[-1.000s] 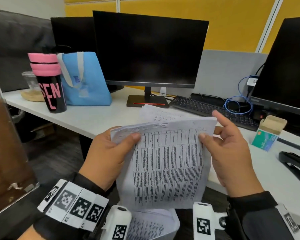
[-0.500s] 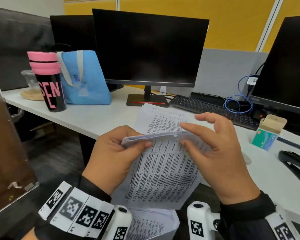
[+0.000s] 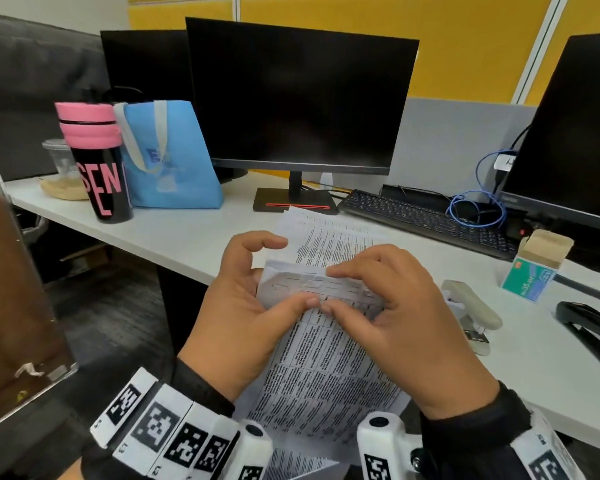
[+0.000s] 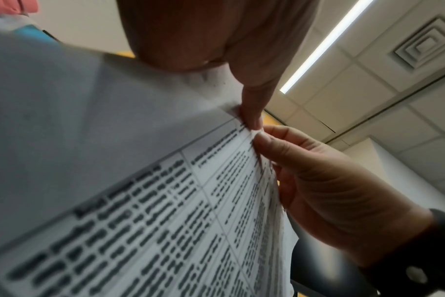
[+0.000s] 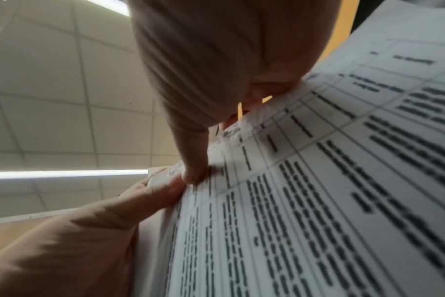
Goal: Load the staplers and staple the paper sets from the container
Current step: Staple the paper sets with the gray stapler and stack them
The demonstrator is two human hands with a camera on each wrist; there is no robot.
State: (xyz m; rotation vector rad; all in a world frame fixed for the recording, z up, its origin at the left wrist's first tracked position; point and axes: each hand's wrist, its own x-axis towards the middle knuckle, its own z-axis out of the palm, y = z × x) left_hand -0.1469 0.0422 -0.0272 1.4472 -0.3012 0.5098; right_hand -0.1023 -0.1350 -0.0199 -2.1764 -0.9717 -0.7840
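A set of printed paper sheets [image 3: 321,365] is held up in front of me over the desk edge, its top edge folded over. My left hand [image 3: 243,306] pinches the fold with its thumb, and my right hand [image 3: 388,299] pinches it beside that, thumbs nearly touching. The wrist views show the paper [image 4: 145,211] [image 5: 318,191] close up with both thumbs on its edge. A beige stapler [image 3: 471,306] lies on the white desk [image 3: 174,233] right of my hands. A black stapler [image 3: 589,323] lies further right. A green staple box [image 3: 530,275] stands open behind them.
Another printed sheet [image 3: 329,233] lies on the desk behind my hands. A pink-lidded black bottle [image 3: 97,161] and blue bag [image 3: 167,154] stand at the left. Monitors [image 3: 298,95], a keyboard [image 3: 426,220] and a blue cable [image 3: 478,209] line the back.
The top of the paper set has been folded down. My right hand moved left along the top edge until its thumb met the left thumb at the fold.
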